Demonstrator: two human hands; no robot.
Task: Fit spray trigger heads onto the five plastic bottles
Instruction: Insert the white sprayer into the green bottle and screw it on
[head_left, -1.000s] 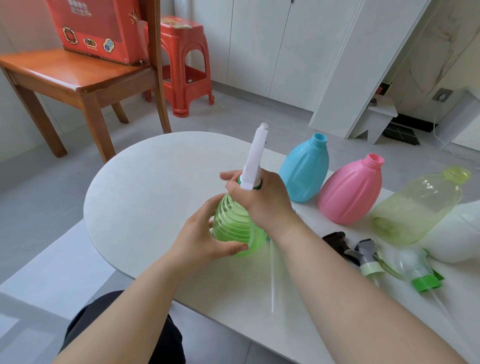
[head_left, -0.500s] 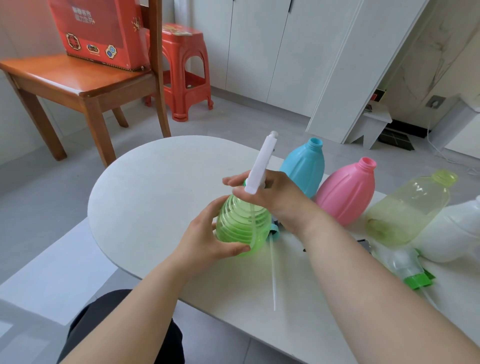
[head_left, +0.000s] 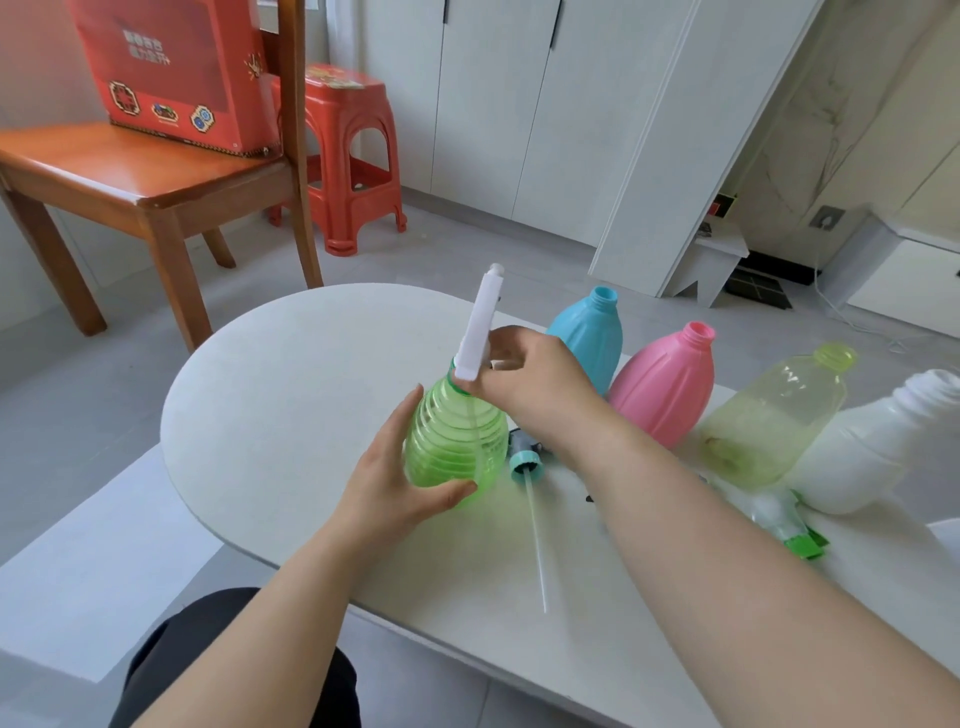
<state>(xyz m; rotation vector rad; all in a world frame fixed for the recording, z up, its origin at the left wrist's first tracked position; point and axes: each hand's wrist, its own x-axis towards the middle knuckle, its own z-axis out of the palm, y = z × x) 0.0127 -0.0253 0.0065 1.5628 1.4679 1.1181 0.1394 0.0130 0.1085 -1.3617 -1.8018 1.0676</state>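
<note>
Our left hand (head_left: 395, 488) grips the green bottle (head_left: 454, 441), right hand (head_left: 524, 371) pinches the white trigger head (head_left: 480, 327); collar could cross-thread if tilted.

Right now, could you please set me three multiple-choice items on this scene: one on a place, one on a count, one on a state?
1. Where does the blue-collared trigger head lie?
A. on the table, right of the green bottle
B. on the chair
C. inside the pink bottle

2. How many bottles have open necks with no head fitted?
A. two
B. four
C. five

3. What is the state of the green bottle?
A. lying flat, untouched
B. held by the left hand, white head at its neck
C. capped, on the stool

Answers:
1. A: it rests on the table.
2. B: blue, pink, yellow, white.
3. B: the left hand grips it; the right hand is at the white head.
</note>
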